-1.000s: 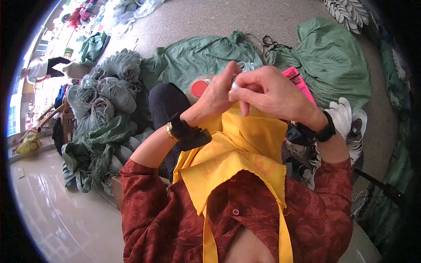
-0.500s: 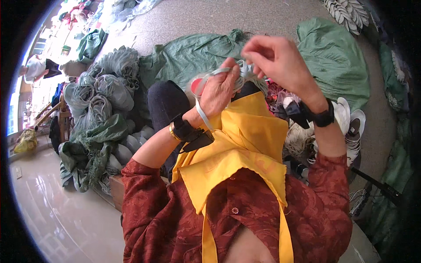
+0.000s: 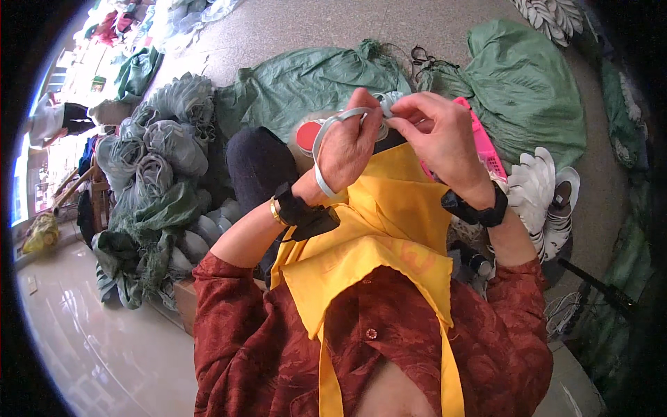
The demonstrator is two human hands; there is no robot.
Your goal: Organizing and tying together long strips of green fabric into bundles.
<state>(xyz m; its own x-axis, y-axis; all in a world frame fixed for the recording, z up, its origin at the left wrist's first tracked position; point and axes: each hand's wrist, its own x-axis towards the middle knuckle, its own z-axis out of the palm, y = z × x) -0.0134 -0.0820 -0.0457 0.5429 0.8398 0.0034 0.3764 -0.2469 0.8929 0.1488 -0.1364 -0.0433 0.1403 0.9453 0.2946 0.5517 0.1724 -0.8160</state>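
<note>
One pale band is already looping the left hand, fingers curled on it; right hand pinching, hold and remaining work unclear.

Light floods in from your upper left, where the background washes out to white — glare streaks the glossy floor below. Your left hand and right hand sit in softer light, fairly sharp; edges bow toward the black rim — dimmest at right.
</note>
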